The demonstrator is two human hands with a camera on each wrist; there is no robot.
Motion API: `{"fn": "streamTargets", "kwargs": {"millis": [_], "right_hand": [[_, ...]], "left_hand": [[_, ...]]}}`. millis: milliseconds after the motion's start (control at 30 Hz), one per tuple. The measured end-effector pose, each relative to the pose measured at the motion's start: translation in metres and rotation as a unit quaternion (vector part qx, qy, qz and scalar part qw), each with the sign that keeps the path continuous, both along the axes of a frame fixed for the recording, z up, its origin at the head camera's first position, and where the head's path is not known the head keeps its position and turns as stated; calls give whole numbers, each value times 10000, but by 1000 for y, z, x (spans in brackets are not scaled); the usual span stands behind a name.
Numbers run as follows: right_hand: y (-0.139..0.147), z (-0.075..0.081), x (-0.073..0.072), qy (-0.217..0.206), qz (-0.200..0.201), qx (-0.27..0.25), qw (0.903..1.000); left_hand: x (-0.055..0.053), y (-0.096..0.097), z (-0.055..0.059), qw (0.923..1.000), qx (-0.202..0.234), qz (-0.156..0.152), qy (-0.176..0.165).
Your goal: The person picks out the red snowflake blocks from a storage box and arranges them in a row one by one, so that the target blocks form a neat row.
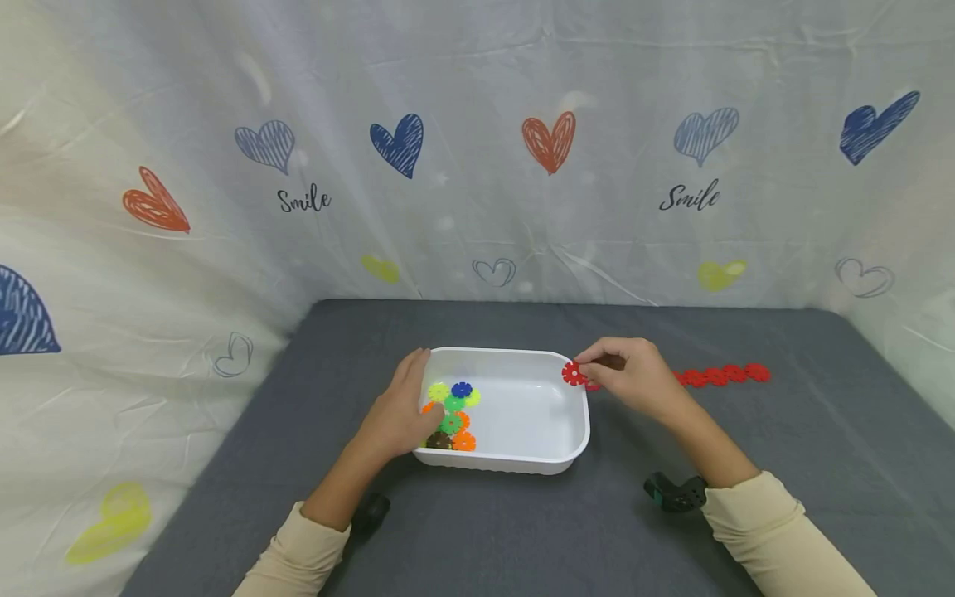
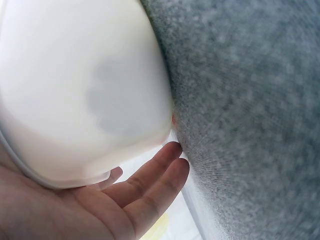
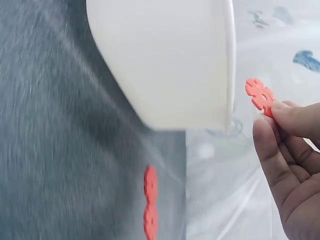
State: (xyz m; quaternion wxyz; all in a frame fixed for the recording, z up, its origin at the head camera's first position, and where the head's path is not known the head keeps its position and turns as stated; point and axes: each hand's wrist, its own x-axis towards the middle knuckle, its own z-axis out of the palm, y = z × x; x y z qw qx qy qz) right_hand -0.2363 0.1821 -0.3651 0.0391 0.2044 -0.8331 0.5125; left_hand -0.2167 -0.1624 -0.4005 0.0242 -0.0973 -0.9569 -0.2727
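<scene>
A white plastic tray (image 1: 525,410) rests on the dark cloth, with several coloured snowflake discs (image 1: 453,416) gathered at its left end: green, yellow, orange, blue and brown. My left hand (image 1: 403,414) holds the tray's left end, its thumb over the rim and its fingers along the outside wall. Between thumb and fingertips, my right hand (image 1: 634,373) pinches a red snowflake disc (image 1: 573,373) just above the tray's far right corner. On the cloth to the right lies a row of linked red discs (image 1: 715,376), partly hidden behind the right hand.
Dark grey cloth (image 1: 507,539) covers the table. A white curtain (image 1: 477,224) printed with hearts hangs along the back and sides. Each wrist carries a black camera, such as the right wrist camera (image 1: 675,492).
</scene>
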Motion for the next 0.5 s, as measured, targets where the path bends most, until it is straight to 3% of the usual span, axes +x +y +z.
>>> {"fn": "streamTargets", "kwargs": {"millis": [500], "right_hand": [[51,11,4,-53,-582,523,9969]], "left_hand": [[2,2,5,9999,-16,45,-151]]}}
